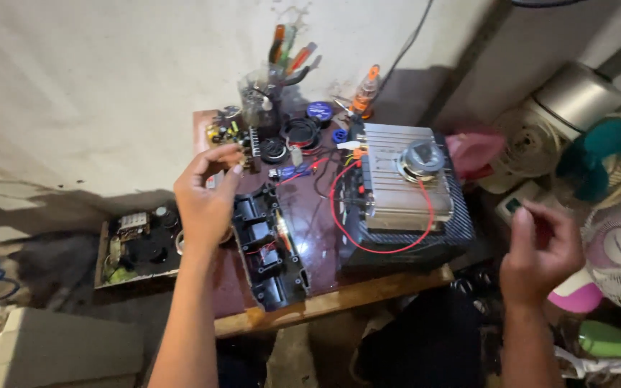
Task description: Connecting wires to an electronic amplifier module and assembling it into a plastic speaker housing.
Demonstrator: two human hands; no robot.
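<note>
My left hand (pixel 206 194) hovers over the left side of a small wooden table (pixel 339 298), fingers apart and curled, holding nothing I can make out. It is just above a black plastic housing (pixel 267 248) with several compartments and near a small circuit board (pixel 228 133). My right hand (pixel 540 251) is raised off the table's right edge, fingers loosely curled; whether it pinches something small is unclear. Between the hands sits a ribbed silver amplifier box (pixel 389 179) on a black case, with a round speaker (pixel 420 159) on top and a red wire (pixel 336 208) looping around it.
A cup of screwdrivers and pliers (pixel 267 93), an orange-capped bottle (pixel 364 93) and wire spools stand at the table's back. An open circuit board tray (pixel 138 244) lies to the left. Several fans (pixel 612 179) crowd the right side. A wall rises behind.
</note>
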